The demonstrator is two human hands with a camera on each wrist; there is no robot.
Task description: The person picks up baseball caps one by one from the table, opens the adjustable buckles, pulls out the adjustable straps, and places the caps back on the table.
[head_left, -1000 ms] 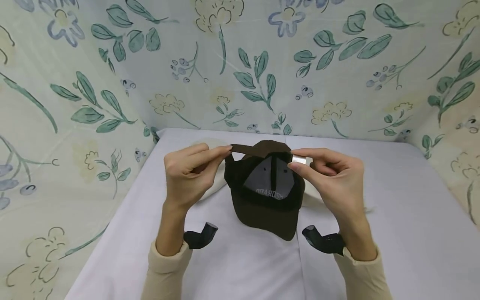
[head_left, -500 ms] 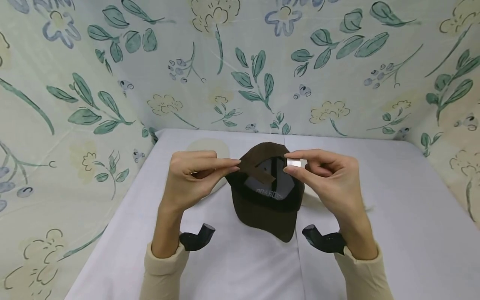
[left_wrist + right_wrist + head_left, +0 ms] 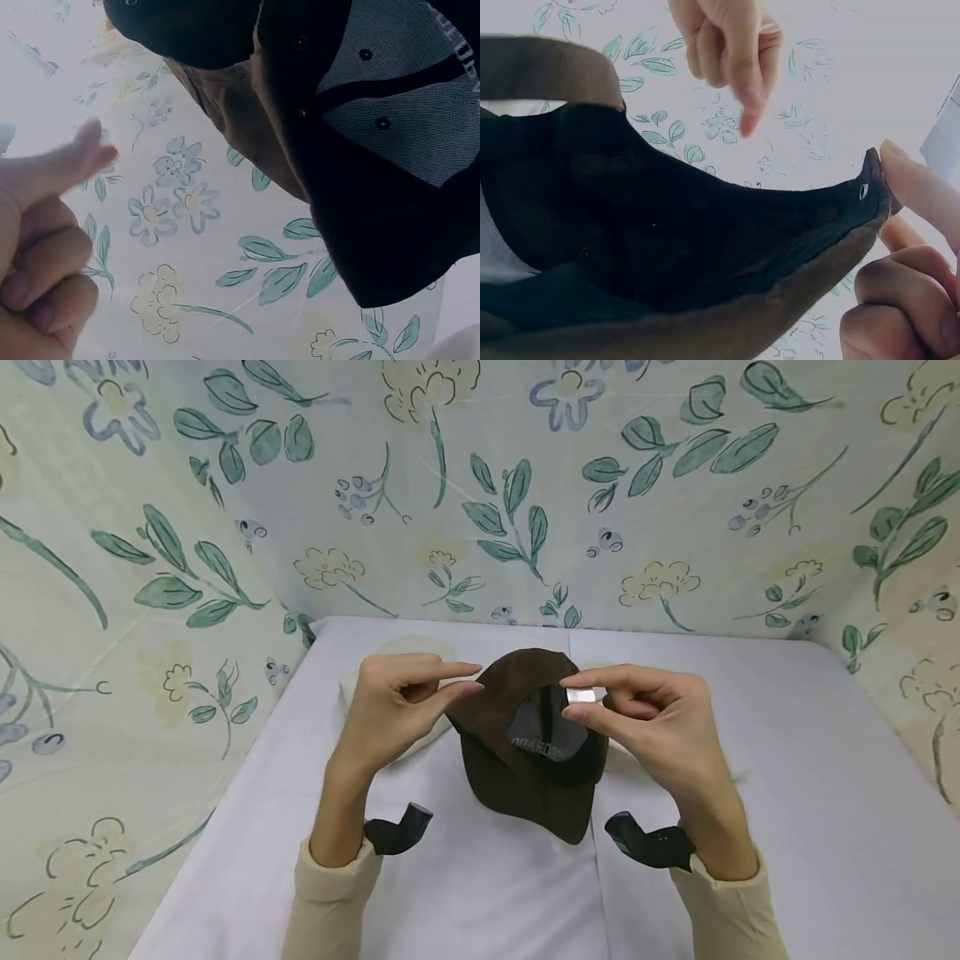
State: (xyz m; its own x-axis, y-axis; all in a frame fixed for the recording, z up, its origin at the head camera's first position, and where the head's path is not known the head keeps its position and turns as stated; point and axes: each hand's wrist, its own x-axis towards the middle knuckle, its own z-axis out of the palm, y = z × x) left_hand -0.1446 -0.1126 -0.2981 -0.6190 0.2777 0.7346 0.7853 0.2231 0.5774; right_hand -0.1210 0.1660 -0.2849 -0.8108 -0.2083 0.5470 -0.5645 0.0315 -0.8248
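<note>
A dark brown baseball cap (image 3: 517, 793) hangs in the middle, its opening toward me and its visor pointing down; mirrored white lettering shows inside. My right hand (image 3: 660, 710) pinches a silver metal buckle (image 3: 581, 695) at the cap's right rear edge between thumb and index finger. My left hand (image 3: 397, 702) is at the cap's left side, thumb and index finger apart with nothing between them. In the left wrist view that hand is separate from the cap. The loose strap (image 3: 547, 71) curves from the cap's other rear side in the right wrist view.
Behind my left hand lies a pale, rounded cloth item (image 3: 420, 647) on the white-covered table (image 3: 825, 777). Another cream item (image 3: 626, 760) shows partly behind the cap and right hand. A floral cloth (image 3: 480, 485) hangs along the back and sides.
My left hand has let go of the strap, which was stretched toward the buckle and then swung down across the cap opening. My right hand has shifted slightly left with the buckle.
</note>
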